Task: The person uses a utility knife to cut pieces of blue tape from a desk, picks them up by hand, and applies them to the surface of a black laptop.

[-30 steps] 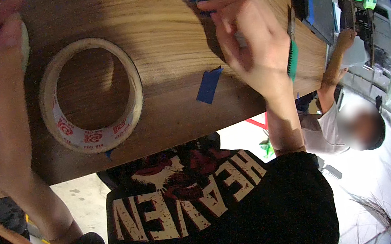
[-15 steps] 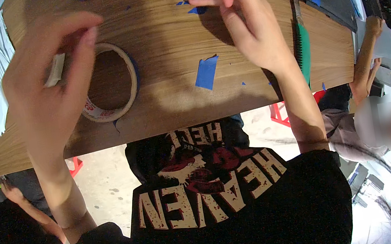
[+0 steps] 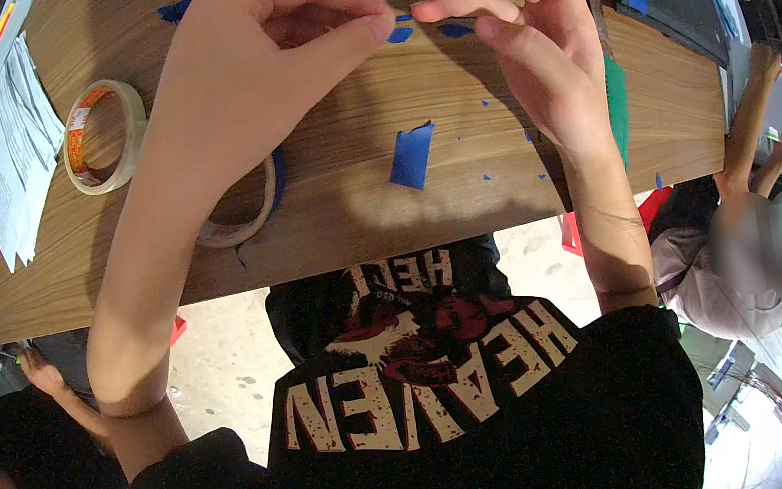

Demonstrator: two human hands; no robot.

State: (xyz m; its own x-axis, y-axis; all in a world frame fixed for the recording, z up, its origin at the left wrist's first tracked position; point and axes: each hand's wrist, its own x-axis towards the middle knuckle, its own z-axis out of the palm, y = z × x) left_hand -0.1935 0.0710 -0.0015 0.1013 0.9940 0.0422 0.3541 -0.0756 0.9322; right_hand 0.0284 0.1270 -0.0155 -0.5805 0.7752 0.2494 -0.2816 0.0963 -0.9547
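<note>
My left hand (image 3: 285,78) is raised over the wooden table, thumb and index finger pinched together; what lies between them, if anything, is too small to make out. Facing it, my right hand (image 3: 549,49) has its index finger stretched toward that pinch, its thumb apart and the other fingers loosely curled. A tiny blue bit (image 3: 404,18) shows between the two hands' fingertips; whether it is held or lies on the table I cannot tell. Small blue tape scraps (image 3: 456,30) lie below the fingers. Closer to me rests a larger blue tape piece (image 3: 413,158).
My left forearm partly covers a blue tape roll (image 3: 251,220). A clear tape roll (image 3: 135,131) and paper sheets (image 3: 9,160) lie left. Right of my right hand are a green-handled tool (image 3: 619,109) and a dark flat panel (image 3: 663,1). Co-workers sit at both sides.
My left hand has moved right and forward, uncovering the clear tape roll. My right hand has shifted slightly right and down, and both hands' fingertips are now almost touching.
</note>
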